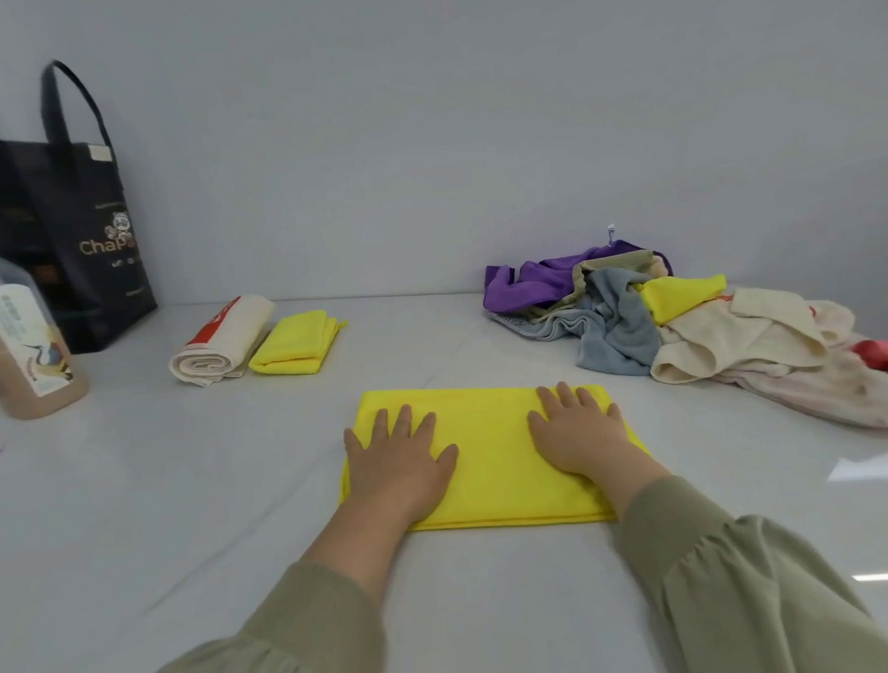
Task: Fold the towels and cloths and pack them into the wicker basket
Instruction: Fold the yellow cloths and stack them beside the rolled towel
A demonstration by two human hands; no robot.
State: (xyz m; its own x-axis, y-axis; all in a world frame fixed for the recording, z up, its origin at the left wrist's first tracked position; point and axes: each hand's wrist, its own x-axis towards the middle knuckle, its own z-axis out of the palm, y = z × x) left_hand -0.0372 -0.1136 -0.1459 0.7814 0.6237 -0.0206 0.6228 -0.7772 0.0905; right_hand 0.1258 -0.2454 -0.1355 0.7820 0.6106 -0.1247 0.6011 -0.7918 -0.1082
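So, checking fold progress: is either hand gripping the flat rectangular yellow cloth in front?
No, the left hand and right hand both lie flat, fingers straight, on the yellow cloth.

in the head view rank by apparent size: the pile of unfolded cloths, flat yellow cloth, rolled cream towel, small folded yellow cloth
1. pile of unfolded cloths
2. flat yellow cloth, though it is nearer the camera
3. rolled cream towel and small folded yellow cloth: too alike to rank
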